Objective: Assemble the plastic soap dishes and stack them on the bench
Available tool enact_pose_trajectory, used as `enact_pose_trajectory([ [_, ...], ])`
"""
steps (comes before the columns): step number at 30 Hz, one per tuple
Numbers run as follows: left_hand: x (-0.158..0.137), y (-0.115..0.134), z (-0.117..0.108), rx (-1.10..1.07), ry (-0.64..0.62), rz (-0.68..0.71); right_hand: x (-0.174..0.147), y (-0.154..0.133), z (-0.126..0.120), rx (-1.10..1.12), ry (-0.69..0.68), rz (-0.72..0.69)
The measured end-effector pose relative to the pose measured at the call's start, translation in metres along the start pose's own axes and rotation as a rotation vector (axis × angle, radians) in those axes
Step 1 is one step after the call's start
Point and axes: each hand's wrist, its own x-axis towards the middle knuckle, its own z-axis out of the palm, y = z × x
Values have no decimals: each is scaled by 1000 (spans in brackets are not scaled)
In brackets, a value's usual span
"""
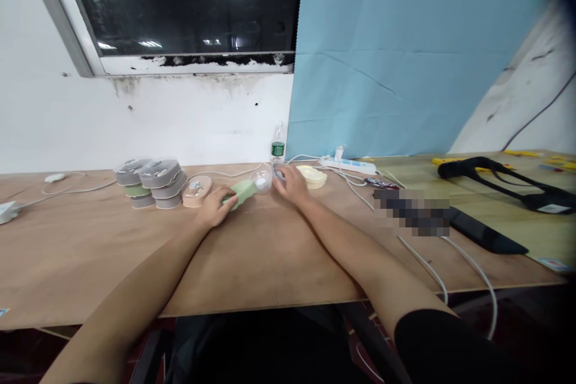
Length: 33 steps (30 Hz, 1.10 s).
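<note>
My left hand (217, 207) is closed on the near left end of a light green plastic container (243, 192), which lies low over the table. At the container's far right end is a clear, round, dome-like plastic piece (261, 180); whether the two are joined I cannot tell. My right hand (292, 183) is just right of the clear piece, its fingers curled over a small greyish thing (279, 171) mostly hidden by them. A cream-coloured round container (312, 176) sits right behind this hand. Left of my left hand stands a peach-coloured container (197, 191).
Stacked grey and green lidded containers (164, 183) stand at the left. A plastic bottle (278, 144) is against the wall. At the right are a white power strip (348, 165), loose cables, a black phone-like slab (486, 231) and a black strapped frame (508, 183).
</note>
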Motion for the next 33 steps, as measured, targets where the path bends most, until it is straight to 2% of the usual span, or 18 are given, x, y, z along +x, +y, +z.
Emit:
enact_pose_trajectory([
  [2, 1, -1, 1, -37, 30, -50, 2, -26, 11, 77, -48, -182],
  [4, 1, -4, 2, -93, 71, -134, 2, -46, 18, 126, -98, -287],
  [6, 2, -7, 2, -166, 122, -219, 1, -57, 20, 135, -144, -306],
  [9, 4, -11, 1, -328, 166, -296, 2, -58, 15, 107, -194, -324],
  [12, 5, -12, 2, -525, 129, -355, 4, -52, 8, 45, -229, -343],
  [16, 5, -11, 9, -667, 58, -376, 4, -49, 7, 25, -274, -340],
  [19, 6, -14, 13, -730, 77, -388, 3, -50, 9, 95, -225, -296],
  [21, 6, -17, 10, -614, 153, -394, 2, -48, 10, 150, -166, -203],
  [24, 4, -19, -4, -148, 303, -257, 2, -36, 10, 179, -63, 40],
  [27, 0, -19, -19, 262, 303, -168, 2, -16, 8, 127, 55, 306],
  [31, -2, -21, -23, 511, 277, -294, -1, 14, 5, 52, 149, 539],
  [33, -3, -25, -19, 583, 197, -364, -4, 26, 4, 27, 177, 616],
])
